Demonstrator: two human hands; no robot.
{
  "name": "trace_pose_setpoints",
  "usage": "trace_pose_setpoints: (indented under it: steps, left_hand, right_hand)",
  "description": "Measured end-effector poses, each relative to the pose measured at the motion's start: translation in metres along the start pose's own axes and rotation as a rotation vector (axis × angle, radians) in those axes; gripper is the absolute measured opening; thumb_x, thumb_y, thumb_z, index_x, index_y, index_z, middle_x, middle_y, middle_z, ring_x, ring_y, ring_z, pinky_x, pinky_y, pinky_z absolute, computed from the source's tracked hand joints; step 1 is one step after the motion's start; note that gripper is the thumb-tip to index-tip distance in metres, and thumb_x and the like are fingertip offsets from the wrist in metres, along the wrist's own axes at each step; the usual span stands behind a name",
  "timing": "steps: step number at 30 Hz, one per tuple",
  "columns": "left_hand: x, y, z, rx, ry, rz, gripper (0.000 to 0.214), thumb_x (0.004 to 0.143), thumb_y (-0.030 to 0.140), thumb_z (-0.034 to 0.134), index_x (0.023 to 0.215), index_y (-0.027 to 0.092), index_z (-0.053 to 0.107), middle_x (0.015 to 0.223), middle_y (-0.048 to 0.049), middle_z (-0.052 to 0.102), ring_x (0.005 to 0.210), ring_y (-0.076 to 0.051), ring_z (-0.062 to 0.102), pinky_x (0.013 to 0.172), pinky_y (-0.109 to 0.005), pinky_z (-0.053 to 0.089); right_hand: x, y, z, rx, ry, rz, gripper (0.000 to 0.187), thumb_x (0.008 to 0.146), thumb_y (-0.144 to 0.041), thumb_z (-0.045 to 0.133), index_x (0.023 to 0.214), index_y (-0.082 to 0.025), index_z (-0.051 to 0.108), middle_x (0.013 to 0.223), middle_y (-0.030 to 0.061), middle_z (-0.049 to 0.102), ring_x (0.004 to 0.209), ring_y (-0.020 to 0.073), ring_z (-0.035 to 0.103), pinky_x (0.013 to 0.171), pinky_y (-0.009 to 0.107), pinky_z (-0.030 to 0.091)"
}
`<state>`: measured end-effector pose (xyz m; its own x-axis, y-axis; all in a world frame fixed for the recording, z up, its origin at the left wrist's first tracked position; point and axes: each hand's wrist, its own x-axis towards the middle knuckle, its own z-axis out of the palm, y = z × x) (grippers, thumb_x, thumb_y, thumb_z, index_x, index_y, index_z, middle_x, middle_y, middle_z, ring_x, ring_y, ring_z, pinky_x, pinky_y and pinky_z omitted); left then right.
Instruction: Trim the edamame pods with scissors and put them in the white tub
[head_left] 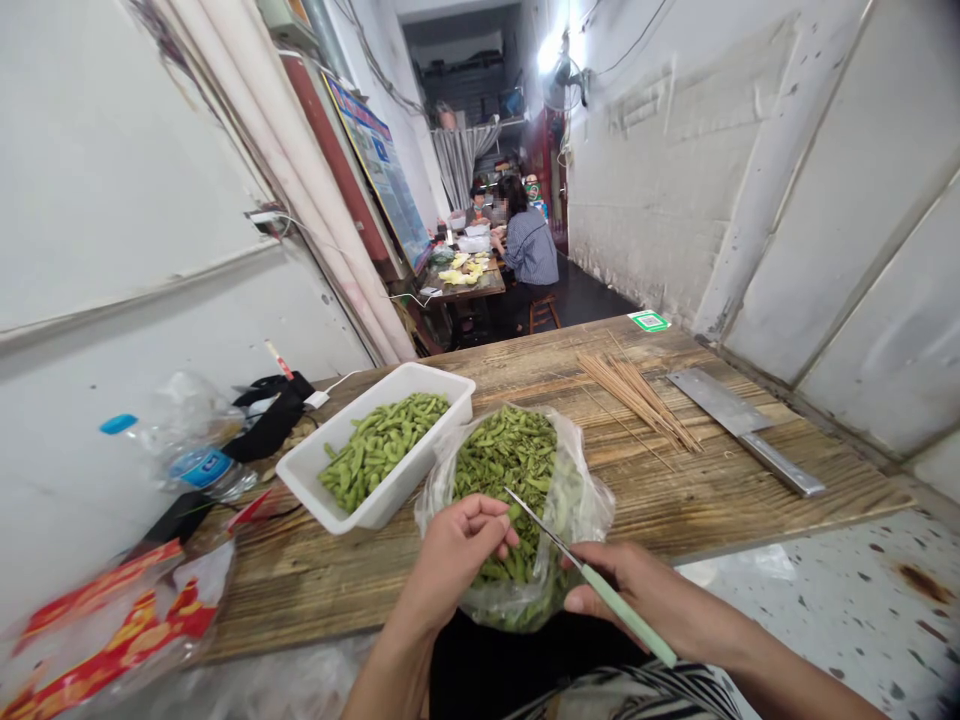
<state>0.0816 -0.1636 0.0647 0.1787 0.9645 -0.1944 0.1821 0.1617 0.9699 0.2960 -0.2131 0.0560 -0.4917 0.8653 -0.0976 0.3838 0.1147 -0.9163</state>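
Observation:
My left hand (461,550) is closed in a pinch on a green soybean pod (514,512), just above an open clear plastic bag (589,500). Many loose pods (517,440) fill that bag. In my right hand (637,585) is a narrow-bladed cutting tool (622,610) with a pale green handle; I cannot tell whether it is a knife or scissors. Its tip points up and left, close to the pinched pod. To the left of the bag stands a white plastic tub (300,470) holding green pods (382,445).
A cleaver (739,420) and thin wooden skewers (637,400) lie right on the wooden table (300,600). A water bottle (202,465) and red-printed plastic packaging (127,630) are at left. Beyond, a person in a striped shirt (531,245) sits at another table; a second person is behind.

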Motion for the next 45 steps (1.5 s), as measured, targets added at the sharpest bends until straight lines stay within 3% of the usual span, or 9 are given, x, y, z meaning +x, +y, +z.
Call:
trace_pose_setpoints:
  steps: [6,11,17,33,37,40,42,43,45]
  left_hand:
    - [0.004,-0.001,0.001,0.197,0.095,0.135,0.015,0.059,0.029,0.075,0.065,0.017,0.068,0.057,0.0019,0.056,0.054,-0.012,0.048,0.053,-0.023,0.036]
    - [0.002,-0.001,0.003,-0.169,0.09,0.023,0.023,0.064,0.033,0.075,0.074,0.016,0.063,0.063,0.0011,0.061,0.057,-0.01,0.052,0.056,-0.021,0.041]
    - [-0.002,0.002,0.011,-0.563,0.088,-0.071,0.028,0.059,0.025,0.079,0.071,0.014,0.056,0.068,-0.0045,0.069,0.06,-0.01,0.061,0.056,-0.019,0.047]
    - [-0.007,-0.008,0.024,-0.582,0.102,-0.051,0.023,0.059,0.024,0.079,0.064,0.012,0.06,0.068,-0.0043,0.069,0.061,-0.01,0.061,0.058,-0.02,0.048]
    - [-0.003,-0.01,0.014,-0.447,0.225,0.033,0.024,0.06,0.029,0.077,0.067,0.013,0.06,0.07,-0.0057,0.069,0.062,-0.013,0.062,0.06,-0.024,0.05]
    - [0.008,-0.01,-0.024,-0.118,0.61,0.239,0.025,0.065,0.035,0.071,0.077,0.014,0.062,0.073,-0.006,0.069,0.066,-0.018,0.064,0.067,-0.033,0.052]
    - [0.017,-0.007,-0.06,0.236,0.957,0.36,0.027,0.071,0.035,0.065,0.089,0.015,0.064,0.08,-0.0074,0.069,0.072,-0.022,0.065,0.075,-0.039,0.051]
    - [0.021,-0.006,-0.076,0.444,1.043,0.383,0.027,0.073,0.033,0.062,0.092,0.014,0.064,0.086,-0.0096,0.069,0.078,-0.024,0.065,0.08,-0.042,0.05]
    - [0.028,-0.005,-0.098,0.795,0.933,0.403,0.03,0.073,0.029,0.06,0.099,0.014,0.065,0.099,-0.0138,0.068,0.094,-0.031,0.062,0.089,-0.047,0.045]
  right_hand:
    - [0.003,0.011,0.005,0.083,0.017,0.078,0.037,0.079,-0.051,0.064,0.079,-0.015,0.059,0.059,-0.0055,0.043,0.05,0.0088,0.042,0.044,0.016,0.031]
    - [0.001,0.02,0.009,0.382,-0.058,0.119,0.048,0.083,-0.061,0.052,0.102,-0.017,0.05,0.051,-0.0088,0.042,0.037,0.0075,0.041,0.035,0.015,0.033]
    - [-0.002,0.019,0.008,0.362,-0.124,0.085,0.053,0.085,-0.06,0.05,0.109,-0.014,0.05,0.052,-0.0069,0.047,0.042,0.0068,0.045,0.039,0.013,0.034]
    - [0.004,0.018,0.014,0.401,-0.099,0.069,0.043,0.083,-0.056,0.056,0.1,-0.016,0.053,0.047,-0.0104,0.041,0.034,0.0042,0.039,0.03,0.01,0.027]
    - [0.009,0.024,0.014,0.494,-0.078,0.145,0.04,0.08,-0.054,0.061,0.094,-0.016,0.054,0.041,-0.012,0.039,0.03,0.0047,0.035,0.027,0.011,0.028]
    - [0.011,0.026,0.012,0.516,-0.049,0.156,0.041,0.078,-0.054,0.062,0.093,-0.017,0.052,0.04,-0.0125,0.039,0.029,0.0049,0.035,0.027,0.012,0.029]
    - [0.011,0.025,0.01,0.504,-0.027,0.145,0.042,0.077,-0.055,0.062,0.092,-0.017,0.051,0.041,-0.0125,0.039,0.03,0.0047,0.034,0.028,0.012,0.031]
    - [0.01,0.024,0.009,0.498,-0.021,0.139,0.042,0.077,-0.055,0.062,0.091,-0.017,0.051,0.042,-0.0126,0.038,0.03,0.0044,0.034,0.029,0.012,0.031]
    - [0.01,0.023,0.008,0.482,-0.021,0.129,0.043,0.077,-0.056,0.062,0.09,-0.017,0.051,0.043,-0.0125,0.038,0.031,0.004,0.033,0.029,0.012,0.032]
